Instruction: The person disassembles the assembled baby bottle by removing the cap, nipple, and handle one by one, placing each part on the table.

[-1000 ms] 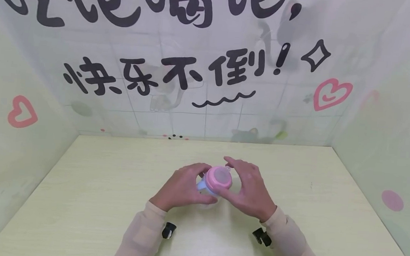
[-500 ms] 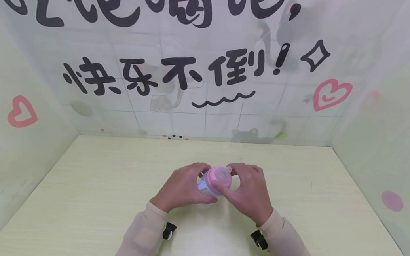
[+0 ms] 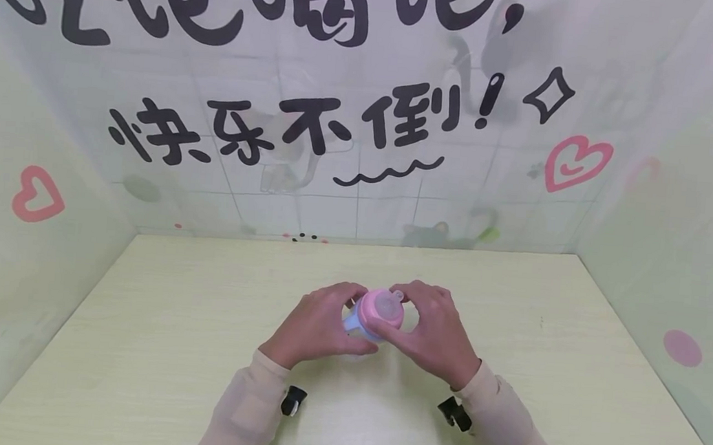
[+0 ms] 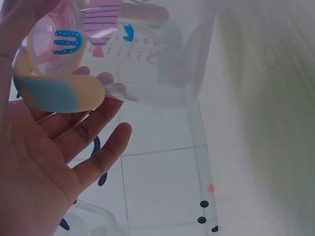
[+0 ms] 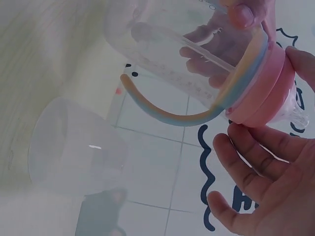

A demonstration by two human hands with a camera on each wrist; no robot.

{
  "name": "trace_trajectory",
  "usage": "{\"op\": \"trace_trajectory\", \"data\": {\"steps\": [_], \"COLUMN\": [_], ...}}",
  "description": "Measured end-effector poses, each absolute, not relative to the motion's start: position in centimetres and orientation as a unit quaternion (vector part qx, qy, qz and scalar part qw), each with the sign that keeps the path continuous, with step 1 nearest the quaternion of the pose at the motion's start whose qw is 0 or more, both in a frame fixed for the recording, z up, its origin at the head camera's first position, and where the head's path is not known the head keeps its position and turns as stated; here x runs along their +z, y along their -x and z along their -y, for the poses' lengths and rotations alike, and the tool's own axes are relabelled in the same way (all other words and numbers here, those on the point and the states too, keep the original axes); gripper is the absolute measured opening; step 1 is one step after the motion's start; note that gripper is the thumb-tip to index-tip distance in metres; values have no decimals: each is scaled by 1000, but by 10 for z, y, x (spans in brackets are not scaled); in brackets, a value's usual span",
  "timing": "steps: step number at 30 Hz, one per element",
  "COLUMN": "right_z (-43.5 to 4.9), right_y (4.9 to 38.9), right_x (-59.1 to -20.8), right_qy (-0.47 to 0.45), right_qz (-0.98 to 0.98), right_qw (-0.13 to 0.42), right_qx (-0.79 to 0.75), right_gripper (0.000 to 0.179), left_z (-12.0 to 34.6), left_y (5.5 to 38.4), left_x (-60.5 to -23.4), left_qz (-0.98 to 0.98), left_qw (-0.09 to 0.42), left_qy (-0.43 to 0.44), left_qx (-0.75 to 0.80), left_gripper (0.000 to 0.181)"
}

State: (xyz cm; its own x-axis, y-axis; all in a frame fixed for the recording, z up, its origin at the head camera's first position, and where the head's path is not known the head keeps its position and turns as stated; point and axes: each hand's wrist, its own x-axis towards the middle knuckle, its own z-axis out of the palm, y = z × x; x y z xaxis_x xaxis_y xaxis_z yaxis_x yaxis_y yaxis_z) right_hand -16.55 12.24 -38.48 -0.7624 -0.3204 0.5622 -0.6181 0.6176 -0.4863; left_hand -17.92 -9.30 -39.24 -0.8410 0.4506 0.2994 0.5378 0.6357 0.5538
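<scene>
A clear baby bottle with a pink screw collar, a see-through nipple and a blue-and-yellow handle is held over the table, tilted. My left hand grips the bottle around its upper body, thumb on the near side. My right hand pinches the pink collar between thumb and fingers. In the left wrist view, printed scale marks show on the bottle's wall, and the left hand's lower fingers stand clear of it.
A translucent cup-shaped cover stands on the table in the right wrist view; the right hand mostly hides it from the head view. The pale wooden table is enclosed by printed walls at the back and both sides.
The right hand's fingers have curled in from a wider spread and now touch the collar, its thumb lying further over it. The left hand and bottle have barely moved.
</scene>
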Motion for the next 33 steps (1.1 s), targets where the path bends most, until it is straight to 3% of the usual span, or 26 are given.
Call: {"op": "trace_trajectory", "data": {"steps": [20,33], "right_z": [-131,-131], "right_y": [171,169], "right_x": [-384,-385], "right_qy": [-371,-369], "right_qz": [798,795], "right_qw": [99,88], "right_qx": [464,473], "right_gripper": [50,58], "left_z": [94,94], "left_y": [179,178], "left_x": [-391,-390], "left_qz": [885,877], "left_qw": [34,38], "left_qy": [291,306], "left_qx": [-362,-369], "left_gripper": [68,67]}}
